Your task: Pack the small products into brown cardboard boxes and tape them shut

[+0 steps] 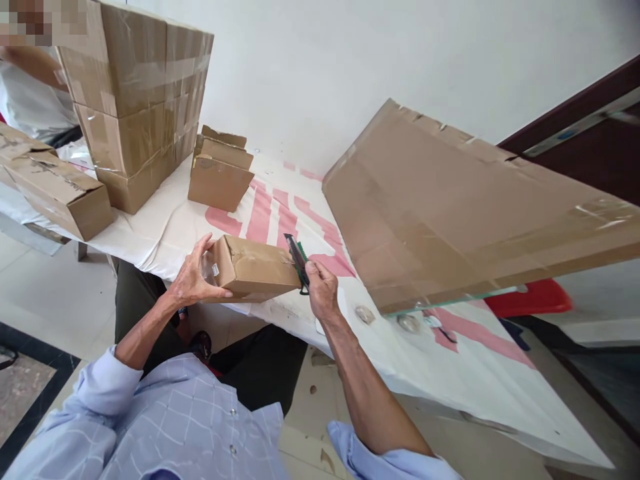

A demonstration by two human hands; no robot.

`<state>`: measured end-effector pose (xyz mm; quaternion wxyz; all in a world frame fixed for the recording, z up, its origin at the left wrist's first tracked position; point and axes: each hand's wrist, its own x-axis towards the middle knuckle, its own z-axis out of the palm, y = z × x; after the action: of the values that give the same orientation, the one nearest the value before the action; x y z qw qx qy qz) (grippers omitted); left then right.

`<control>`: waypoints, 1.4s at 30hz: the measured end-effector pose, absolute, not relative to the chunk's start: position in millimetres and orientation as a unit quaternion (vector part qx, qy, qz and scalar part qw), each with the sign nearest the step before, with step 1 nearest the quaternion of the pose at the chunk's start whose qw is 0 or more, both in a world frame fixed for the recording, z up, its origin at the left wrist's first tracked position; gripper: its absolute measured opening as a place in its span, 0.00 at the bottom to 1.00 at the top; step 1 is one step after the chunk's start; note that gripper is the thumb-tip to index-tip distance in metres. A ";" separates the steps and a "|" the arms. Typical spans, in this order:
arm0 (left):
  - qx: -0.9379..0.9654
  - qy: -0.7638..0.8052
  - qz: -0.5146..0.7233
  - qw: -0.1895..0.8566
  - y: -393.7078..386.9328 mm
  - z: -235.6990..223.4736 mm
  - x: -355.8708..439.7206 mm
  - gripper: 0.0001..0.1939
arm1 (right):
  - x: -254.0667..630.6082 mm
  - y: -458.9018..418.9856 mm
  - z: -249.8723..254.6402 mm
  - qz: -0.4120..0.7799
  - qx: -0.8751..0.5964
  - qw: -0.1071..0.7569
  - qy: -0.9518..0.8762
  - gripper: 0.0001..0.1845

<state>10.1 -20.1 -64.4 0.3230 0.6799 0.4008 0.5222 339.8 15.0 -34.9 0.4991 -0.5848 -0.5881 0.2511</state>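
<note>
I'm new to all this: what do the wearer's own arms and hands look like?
They're human, with no cables or machine parts showing. The left grip and right grip are plain five-fingered hands without gloves. The left sleeve and right sleeve are pale blue, drawn back well above the wrists, belonging to a shirt with white grid lines.

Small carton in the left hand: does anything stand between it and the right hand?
Yes: the green-and-black cutter, gripped in the right hand, sits at the right end of the small carton, between the two. Whether it touches the cardboard I cannot tell. Nothing else visible stands between them.
</note>
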 end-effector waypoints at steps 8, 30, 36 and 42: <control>0.679 0.417 0.524 0.300 -29.5 -59.1 7.1 0.64 | 343.6 3.6 -25.5 0.270 -0.556 0.463 -0.635 0.24; 0.690 0.422 0.485 0.332 -26.4 -49.9 -34.9 0.63 | 341.8 22.1 68.2 0.105 -0.393 0.245 -0.880 0.13; 0.682 0.429 0.475 0.353 -22.5 -52.4 -38.5 0.64 | 396.0 22.3 62.6 0.110 -0.467 0.270 -0.835 0.10; 0.665 0.456 0.454 0.380 -27.0 -57.4 -48.3 0.63 | 409.8 24.7 -1.4 0.085 -0.556 0.390 -0.729 0.18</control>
<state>-48.3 -27.0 -57.4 0.3805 0.6647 0.4555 0.4538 409.8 24.7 -1.4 0.3898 -0.5558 -0.7294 0.0845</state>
